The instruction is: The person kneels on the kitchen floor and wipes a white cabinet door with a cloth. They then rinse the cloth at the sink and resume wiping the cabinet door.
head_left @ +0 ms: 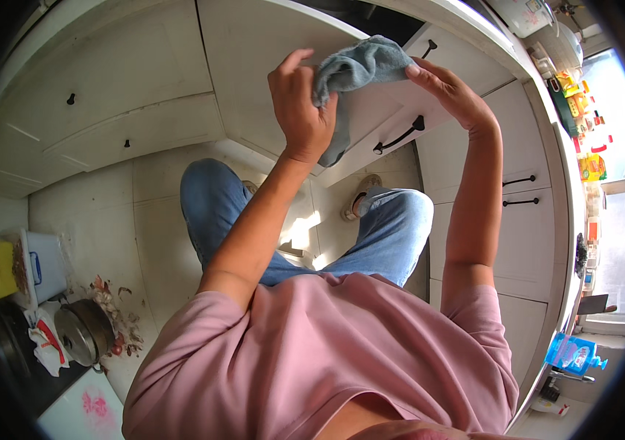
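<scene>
A damp-looking grey-blue cloth (367, 63) is bunched between my two hands against a white cabinet door (268, 60). My left hand (302, 107) grips its left end, with part of the cloth (337, 140) hanging below the thumb. At the other end, my right hand (447, 91) pinches the cloth, its thumb in front and its fingers partly hidden behind. The door stands open, and a dark gap (384, 16) shows beyond its edge. Below my right hand, a black handle (400, 135) is fixed to the door.
White cabinets (142, 66) with black knobs run along the left. More cabinet fronts (516, 242) stand on the right, under a counter with bottles and a blue pouch (572, 353). At lower left are a metal pot (82, 333), a plastic bin (45, 267) and dry scraps (125, 324) on the floor.
</scene>
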`<state>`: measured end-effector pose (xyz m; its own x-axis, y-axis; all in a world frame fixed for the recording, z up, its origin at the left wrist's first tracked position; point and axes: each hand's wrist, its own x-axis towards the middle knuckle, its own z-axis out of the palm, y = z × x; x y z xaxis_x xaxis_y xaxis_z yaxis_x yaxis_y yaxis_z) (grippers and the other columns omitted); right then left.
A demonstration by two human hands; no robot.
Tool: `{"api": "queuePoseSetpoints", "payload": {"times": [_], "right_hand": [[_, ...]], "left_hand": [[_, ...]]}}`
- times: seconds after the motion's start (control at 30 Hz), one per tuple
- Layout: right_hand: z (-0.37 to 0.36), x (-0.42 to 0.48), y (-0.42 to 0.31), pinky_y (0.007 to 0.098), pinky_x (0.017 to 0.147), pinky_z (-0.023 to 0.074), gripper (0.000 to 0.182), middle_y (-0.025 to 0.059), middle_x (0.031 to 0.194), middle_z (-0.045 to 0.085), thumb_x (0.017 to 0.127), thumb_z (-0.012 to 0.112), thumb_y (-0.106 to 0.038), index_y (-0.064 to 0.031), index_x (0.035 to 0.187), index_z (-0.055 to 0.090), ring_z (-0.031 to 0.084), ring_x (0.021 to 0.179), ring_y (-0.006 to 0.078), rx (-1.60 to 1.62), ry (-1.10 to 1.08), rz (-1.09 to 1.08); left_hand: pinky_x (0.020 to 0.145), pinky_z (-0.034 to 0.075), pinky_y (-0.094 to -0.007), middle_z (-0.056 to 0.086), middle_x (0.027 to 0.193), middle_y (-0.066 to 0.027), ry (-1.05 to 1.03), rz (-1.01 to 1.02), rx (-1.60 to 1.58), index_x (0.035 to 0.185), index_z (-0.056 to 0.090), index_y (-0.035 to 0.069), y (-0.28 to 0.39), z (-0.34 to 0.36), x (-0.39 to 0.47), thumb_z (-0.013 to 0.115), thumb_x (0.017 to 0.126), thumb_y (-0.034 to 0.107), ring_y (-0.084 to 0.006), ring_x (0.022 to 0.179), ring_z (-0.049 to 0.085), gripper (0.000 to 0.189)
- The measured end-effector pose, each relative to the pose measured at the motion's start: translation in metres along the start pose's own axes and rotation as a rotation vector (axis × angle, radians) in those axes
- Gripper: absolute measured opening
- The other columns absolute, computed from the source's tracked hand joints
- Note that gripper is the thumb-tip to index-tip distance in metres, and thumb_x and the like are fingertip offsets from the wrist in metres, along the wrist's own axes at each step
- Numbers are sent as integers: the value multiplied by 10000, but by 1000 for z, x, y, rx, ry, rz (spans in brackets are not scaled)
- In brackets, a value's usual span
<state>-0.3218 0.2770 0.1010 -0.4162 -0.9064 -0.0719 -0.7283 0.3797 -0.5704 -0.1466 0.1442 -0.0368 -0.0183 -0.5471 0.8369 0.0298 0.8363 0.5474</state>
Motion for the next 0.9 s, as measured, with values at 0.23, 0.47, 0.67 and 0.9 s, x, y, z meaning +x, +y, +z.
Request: {"api": "queuePoseSetpoints", "payload": {"times": [0.23, 0.47, 0.67, 0.9], "right_hand": [[22, -18, -19, 369, 1071, 407, 809, 202, 1262, 638, 882, 561, -696, -56, 1378, 567, 561, 1261, 312, 74, 103, 0], [28, -26, -25, 342, 988, 458, 773, 169, 1113, 691, 860, 642, -643, -34, 1334, 600, 632, 1124, 252, 52, 90, 23], [27, -28, -25, 300, 849, 494, 688, 107, 928, 691, 847, 692, -592, -7, 1209, 656, 648, 908, 177, 53, 105, 82], [32, -22, -22, 291, 719, 501, 620, 73, 818, 664, 840, 707, -561, -13, 1130, 683, 625, 768, 134, -30, 136, 65]], "left_hand": [[872, 450, -335, 577, 1043, -129, 386, -227, -366, 1249, 509, 13, 0, 35, 39, 547, 879, 32, -241, 910, 562, 373], [812, 519, -321, 585, 1033, -90, 784, -652, -678, 1137, 520, 18, -52, -4, 86, 387, 838, -44, -188, 863, 584, 333], [881, 438, -332, 577, 1005, -115, 661, -304, -910, 1112, 542, -58, 52, 32, 126, 505, 889, 92, -215, 904, 535, 271], [1036, 357, -493, 552, 1254, -199, 463, 44, 180, 1248, 545, 29, 5, 54, 61, 574, 884, 235, -394, 1188, 497, 419]]}}
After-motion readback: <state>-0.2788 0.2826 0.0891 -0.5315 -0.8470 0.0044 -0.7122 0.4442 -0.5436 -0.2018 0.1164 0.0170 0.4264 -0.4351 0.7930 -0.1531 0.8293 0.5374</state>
